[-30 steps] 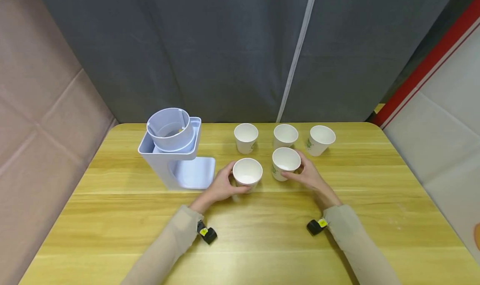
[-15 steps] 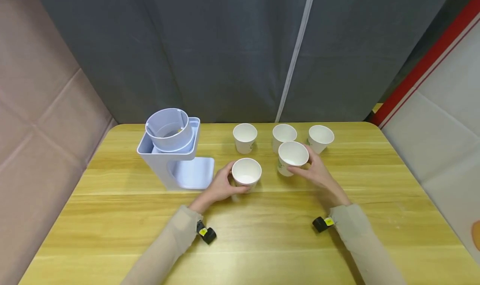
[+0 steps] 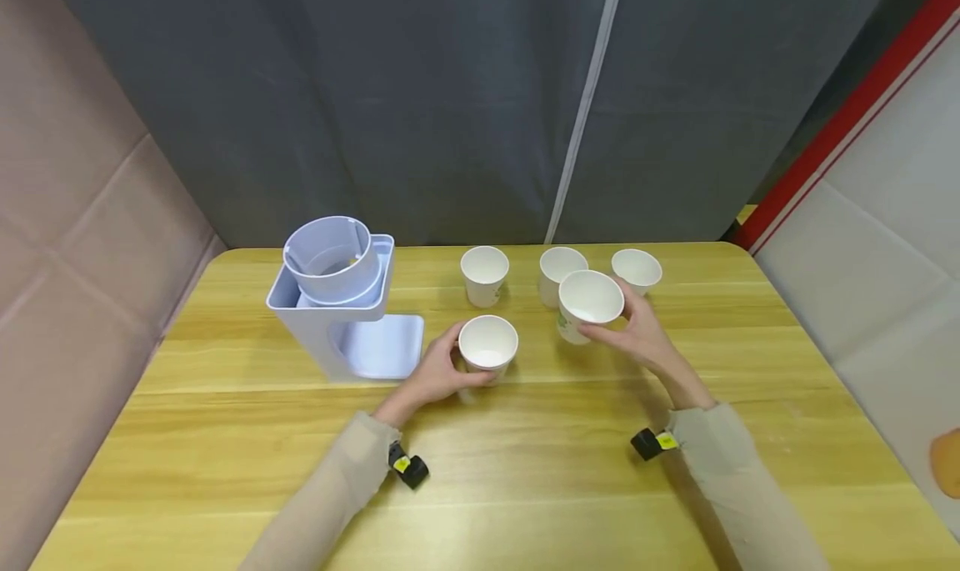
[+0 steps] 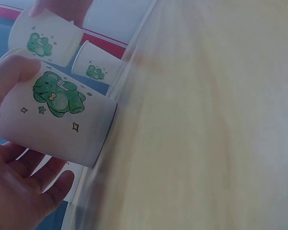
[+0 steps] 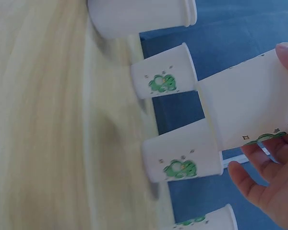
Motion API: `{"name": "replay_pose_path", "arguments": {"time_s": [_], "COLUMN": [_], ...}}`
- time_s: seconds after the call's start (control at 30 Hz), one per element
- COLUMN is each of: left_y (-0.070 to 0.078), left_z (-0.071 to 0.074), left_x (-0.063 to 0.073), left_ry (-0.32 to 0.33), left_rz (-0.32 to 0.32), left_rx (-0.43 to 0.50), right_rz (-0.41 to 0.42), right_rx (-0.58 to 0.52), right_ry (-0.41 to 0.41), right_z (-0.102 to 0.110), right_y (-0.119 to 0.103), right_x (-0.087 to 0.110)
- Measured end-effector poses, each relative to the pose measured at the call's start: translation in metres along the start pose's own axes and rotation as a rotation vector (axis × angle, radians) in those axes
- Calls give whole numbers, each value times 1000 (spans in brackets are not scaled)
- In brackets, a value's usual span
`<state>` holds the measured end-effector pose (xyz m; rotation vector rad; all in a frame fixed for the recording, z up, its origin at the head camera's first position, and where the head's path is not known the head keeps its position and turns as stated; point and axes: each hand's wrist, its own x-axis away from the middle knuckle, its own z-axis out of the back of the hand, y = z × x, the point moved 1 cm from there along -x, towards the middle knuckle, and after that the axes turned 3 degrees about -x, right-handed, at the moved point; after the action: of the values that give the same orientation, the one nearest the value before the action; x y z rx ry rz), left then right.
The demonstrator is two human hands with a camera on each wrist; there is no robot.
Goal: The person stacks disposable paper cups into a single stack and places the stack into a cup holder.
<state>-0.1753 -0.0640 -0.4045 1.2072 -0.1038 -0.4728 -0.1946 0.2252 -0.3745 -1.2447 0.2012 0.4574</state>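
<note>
My left hand (image 3: 437, 373) grips a white paper cup (image 3: 488, 346) from its left side, thumb in front. This cup stands upright at the table, and a second rim edge shows at its mouth in the right wrist view. A green bear print (image 4: 60, 96) faces the left wrist camera. To the right, my right hand (image 3: 647, 338) holds another white paper cup (image 3: 590, 298) between thumb and fingers. That cup is raised off the wood and overlaps two of the cups behind it in the head view.
Three more paper cups, a left one (image 3: 484, 277), a middle one (image 3: 553, 281) and a right one (image 3: 636, 267), stand in a row near the table's back edge. A pale blue stand (image 3: 322, 338) holding a round container (image 3: 333, 283) is at the left. A grey curtain (image 3: 337, 112) hangs behind.
My right hand has lifted its cup and moved it to the right and back, away from the left cup. The left hand stays around its cup.
</note>
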Motion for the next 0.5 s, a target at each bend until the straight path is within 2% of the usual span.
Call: {"name": "replay_pose_path", "arguments": {"time_s": [0.5], "left_y": [1], "left_z": [1], "left_x": [0], "left_ry": [-3], "left_rz": [1], "left_rx": [-14], "right_rz": [18], "right_rx": [-19], "right_ry": [15], "right_z": [-17], "right_y": [-33], "right_x": [-11]}}
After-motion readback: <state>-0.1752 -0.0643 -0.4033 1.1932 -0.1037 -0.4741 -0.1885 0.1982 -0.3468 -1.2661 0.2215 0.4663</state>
